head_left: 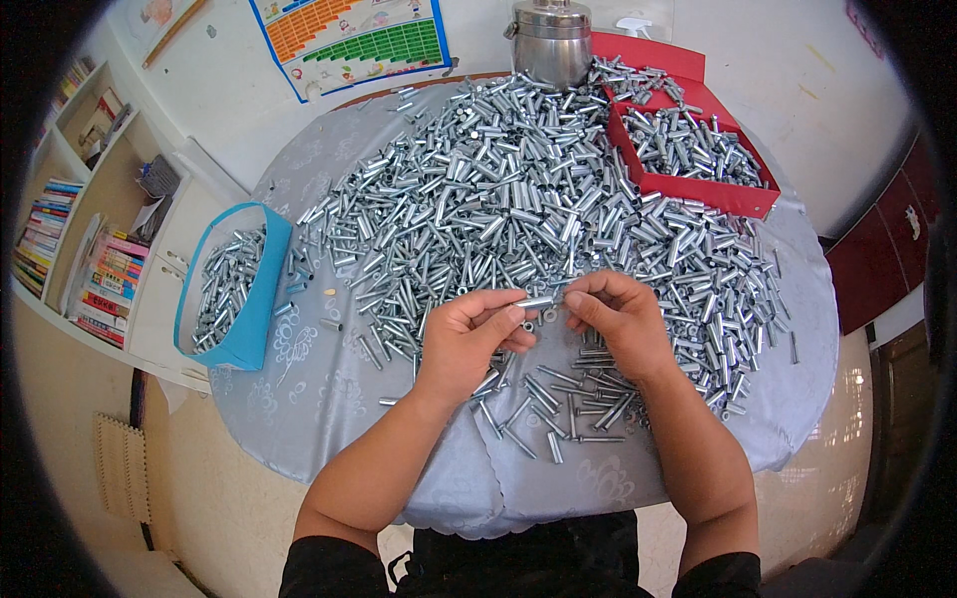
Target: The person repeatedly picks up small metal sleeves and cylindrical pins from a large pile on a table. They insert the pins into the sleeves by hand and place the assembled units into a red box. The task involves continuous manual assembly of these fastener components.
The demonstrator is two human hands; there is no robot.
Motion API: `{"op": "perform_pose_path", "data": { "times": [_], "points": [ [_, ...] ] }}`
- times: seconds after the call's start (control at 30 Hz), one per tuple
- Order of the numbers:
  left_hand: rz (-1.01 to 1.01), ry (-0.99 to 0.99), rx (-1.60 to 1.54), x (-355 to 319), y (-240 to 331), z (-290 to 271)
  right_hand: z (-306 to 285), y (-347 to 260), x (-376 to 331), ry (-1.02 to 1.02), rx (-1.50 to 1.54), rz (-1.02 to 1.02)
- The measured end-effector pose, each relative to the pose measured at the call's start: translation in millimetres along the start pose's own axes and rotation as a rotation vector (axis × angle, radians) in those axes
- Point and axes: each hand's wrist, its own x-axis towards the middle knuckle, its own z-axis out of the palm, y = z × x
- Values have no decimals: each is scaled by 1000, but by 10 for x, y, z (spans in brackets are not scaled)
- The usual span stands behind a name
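Note:
Over the near middle of a large heap of metal parts, my two hands are close together. Between thumb and fingers, my left hand pinches a shiny silver metal sleeve that lies roughly level and points at the other hand. My right hand is closed in a pinch just off the sleeve's right end; what its fingertips hold is too small to make out. Loose bolts and more sleeves lie on the table below and between my wrists.
A blue box of metal parts stands at the left of the cloth-covered round table. At the back right is a red box with more parts, beside a steel canister. A bookshelf stands left.

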Motion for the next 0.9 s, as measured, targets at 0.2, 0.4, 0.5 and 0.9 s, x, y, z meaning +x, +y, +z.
{"op": "perform_pose_path", "data": {
  "times": [0.2,0.4,0.5,0.9],
  "points": [
    [-26,16,-40,-9,36,-12,1,8,5,-33,59,20],
    [-31,-8,-14,-15,25,8,13,11,-10,-21,73,9],
    [-41,-17,-29,-11,44,8,-3,1,-8,-40,43,12],
    [-19,18,-21,-1,62,-29,-8,-54,-58,-81,-408,-205]
  ]
}}
